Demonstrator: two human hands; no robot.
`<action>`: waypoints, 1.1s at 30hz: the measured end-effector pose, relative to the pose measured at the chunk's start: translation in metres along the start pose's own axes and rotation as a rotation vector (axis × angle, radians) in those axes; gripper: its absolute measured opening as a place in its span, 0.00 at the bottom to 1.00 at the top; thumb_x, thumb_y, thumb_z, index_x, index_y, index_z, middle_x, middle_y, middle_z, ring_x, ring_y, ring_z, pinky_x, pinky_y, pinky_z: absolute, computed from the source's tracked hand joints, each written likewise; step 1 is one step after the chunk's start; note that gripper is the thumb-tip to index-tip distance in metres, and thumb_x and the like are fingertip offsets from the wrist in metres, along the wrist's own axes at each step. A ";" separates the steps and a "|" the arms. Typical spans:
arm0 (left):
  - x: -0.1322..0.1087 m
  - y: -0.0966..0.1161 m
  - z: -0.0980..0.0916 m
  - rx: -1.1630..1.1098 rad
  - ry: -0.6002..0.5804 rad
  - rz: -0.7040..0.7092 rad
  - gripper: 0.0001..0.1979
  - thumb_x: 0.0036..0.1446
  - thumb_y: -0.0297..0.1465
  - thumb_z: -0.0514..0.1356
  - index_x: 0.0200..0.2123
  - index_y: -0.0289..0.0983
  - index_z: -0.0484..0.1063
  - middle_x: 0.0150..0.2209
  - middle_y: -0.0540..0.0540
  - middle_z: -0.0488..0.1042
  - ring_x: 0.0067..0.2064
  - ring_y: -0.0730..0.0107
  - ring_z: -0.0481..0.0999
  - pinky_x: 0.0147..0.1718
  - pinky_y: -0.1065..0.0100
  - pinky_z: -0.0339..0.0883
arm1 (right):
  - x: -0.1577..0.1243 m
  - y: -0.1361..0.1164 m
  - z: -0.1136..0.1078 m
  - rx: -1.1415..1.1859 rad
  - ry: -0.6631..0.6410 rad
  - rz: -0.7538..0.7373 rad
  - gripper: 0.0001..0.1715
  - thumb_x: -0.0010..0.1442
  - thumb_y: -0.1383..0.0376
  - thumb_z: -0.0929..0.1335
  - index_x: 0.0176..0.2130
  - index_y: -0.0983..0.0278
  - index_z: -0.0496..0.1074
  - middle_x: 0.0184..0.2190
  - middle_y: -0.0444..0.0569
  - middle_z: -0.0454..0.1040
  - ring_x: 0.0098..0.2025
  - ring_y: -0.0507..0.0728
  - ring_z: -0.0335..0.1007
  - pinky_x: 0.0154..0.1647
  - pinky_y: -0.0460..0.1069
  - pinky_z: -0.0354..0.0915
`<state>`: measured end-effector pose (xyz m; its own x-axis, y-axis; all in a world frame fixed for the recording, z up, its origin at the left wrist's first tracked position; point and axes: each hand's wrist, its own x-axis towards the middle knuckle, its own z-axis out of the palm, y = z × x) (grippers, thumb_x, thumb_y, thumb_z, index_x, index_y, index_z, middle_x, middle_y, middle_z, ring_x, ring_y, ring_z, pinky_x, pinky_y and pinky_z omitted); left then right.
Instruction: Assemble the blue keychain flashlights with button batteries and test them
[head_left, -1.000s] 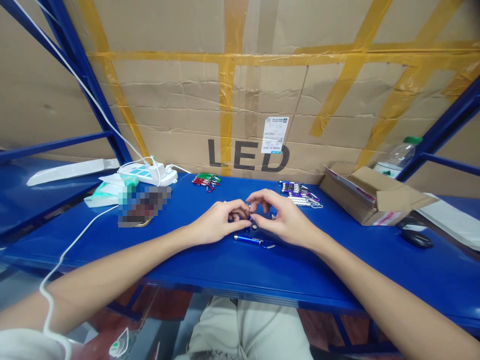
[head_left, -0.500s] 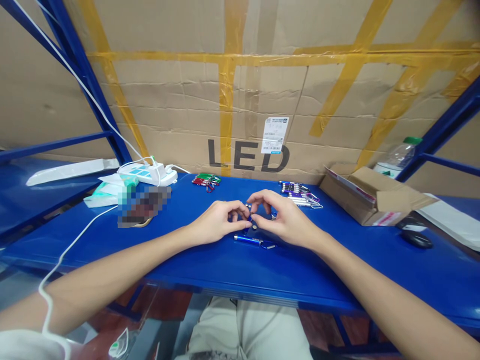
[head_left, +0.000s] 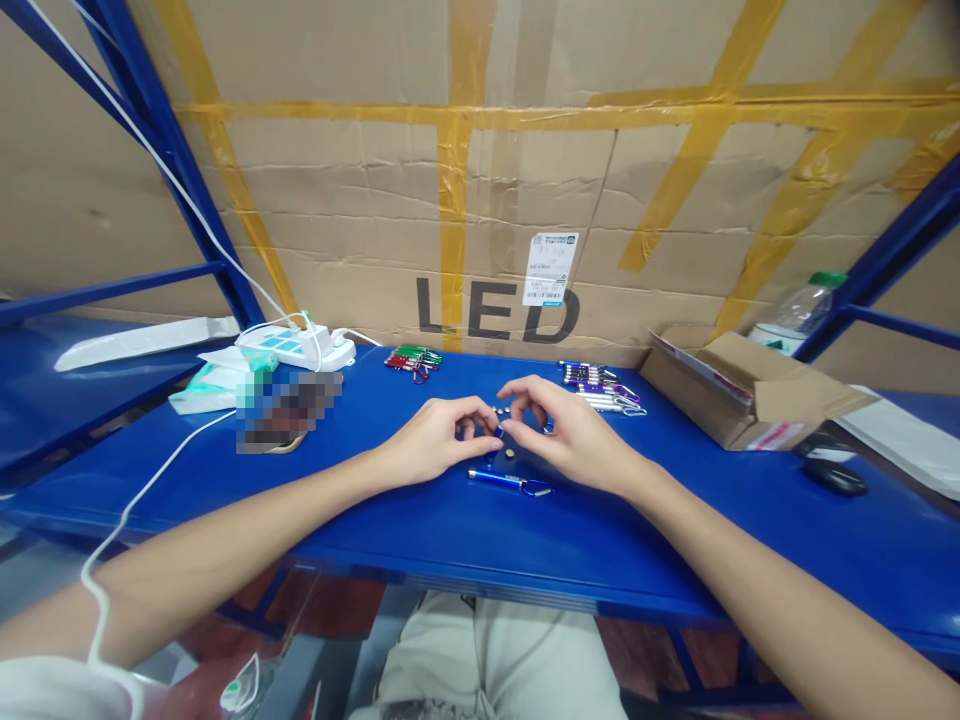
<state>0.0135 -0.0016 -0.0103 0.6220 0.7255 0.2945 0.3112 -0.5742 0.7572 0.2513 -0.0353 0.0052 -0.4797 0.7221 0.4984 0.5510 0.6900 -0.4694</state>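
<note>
My left hand (head_left: 439,440) pinches a short blue tube, a mini flashlight body (head_left: 496,440), between thumb and fingers. Close against it is my right hand (head_left: 566,430), its fingers curled and thumb at the tube's end; whatever they grip is too small to make out. A bit of blue and metal (head_left: 548,428) shows by the right palm. Below the hands lies a whole blue mini flashlight (head_left: 496,480) with a carabiner clip (head_left: 537,489). One button cell (head_left: 509,454) rests just above it, and more small silver discs (head_left: 502,410) sit behind the fingertips.
Red and green flashlights (head_left: 412,361) lie at the back, with black, purple and silver ones (head_left: 600,388) farther right. An opened carton (head_left: 750,395) and a black mouse (head_left: 834,476) are at right. A power strip (head_left: 296,347) and a blurred phone-like item (head_left: 289,415) stand left.
The fingertips have shifted slightly and opened a little, so the silver discs behind them and the button cell below show more clearly. The flashlight on the table has not moved.
</note>
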 end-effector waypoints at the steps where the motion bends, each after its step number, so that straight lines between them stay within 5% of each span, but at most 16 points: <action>1: 0.000 0.000 0.000 0.000 0.005 0.002 0.14 0.62 0.40 0.69 0.43 0.36 0.79 0.32 0.51 0.79 0.32 0.71 0.73 0.34 0.69 0.64 | 0.000 0.001 0.000 -0.016 -0.007 0.005 0.14 0.73 0.62 0.68 0.56 0.59 0.69 0.40 0.47 0.78 0.39 0.57 0.73 0.42 0.52 0.67; 8: 0.002 -0.003 -0.002 0.038 0.121 -0.017 0.13 0.62 0.40 0.68 0.44 0.38 0.79 0.36 0.50 0.81 0.33 0.69 0.74 0.34 0.68 0.66 | -0.002 0.008 -0.001 -0.129 -0.256 0.010 0.17 0.68 0.69 0.68 0.56 0.59 0.68 0.47 0.49 0.80 0.48 0.61 0.72 0.48 0.54 0.67; 17: 0.005 -0.011 -0.001 0.010 0.179 -0.047 0.14 0.61 0.40 0.69 0.43 0.37 0.78 0.33 0.50 0.79 0.31 0.71 0.73 0.32 0.70 0.66 | -0.001 0.008 0.000 -0.120 -0.348 0.012 0.16 0.66 0.72 0.70 0.52 0.60 0.69 0.45 0.48 0.79 0.47 0.61 0.71 0.48 0.54 0.67; 22: 0.005 -0.012 -0.002 0.014 0.179 -0.056 0.15 0.61 0.41 0.69 0.44 0.37 0.78 0.33 0.50 0.79 0.31 0.71 0.72 0.33 0.69 0.66 | -0.002 0.012 0.001 -0.106 -0.299 -0.011 0.18 0.66 0.73 0.69 0.53 0.59 0.69 0.43 0.47 0.80 0.46 0.60 0.72 0.46 0.54 0.67; 33: 0.001 -0.001 -0.001 0.041 0.065 0.002 0.13 0.63 0.40 0.67 0.45 0.37 0.80 0.36 0.49 0.81 0.31 0.71 0.73 0.33 0.70 0.66 | 0.001 0.001 -0.002 -0.002 0.061 -0.002 0.14 0.68 0.68 0.70 0.53 0.58 0.69 0.45 0.48 0.79 0.43 0.59 0.70 0.45 0.53 0.66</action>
<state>0.0133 0.0003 -0.0095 0.5751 0.7468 0.3340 0.3404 -0.5896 0.7324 0.2523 -0.0335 0.0065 -0.4383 0.7165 0.5427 0.5517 0.6911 -0.4669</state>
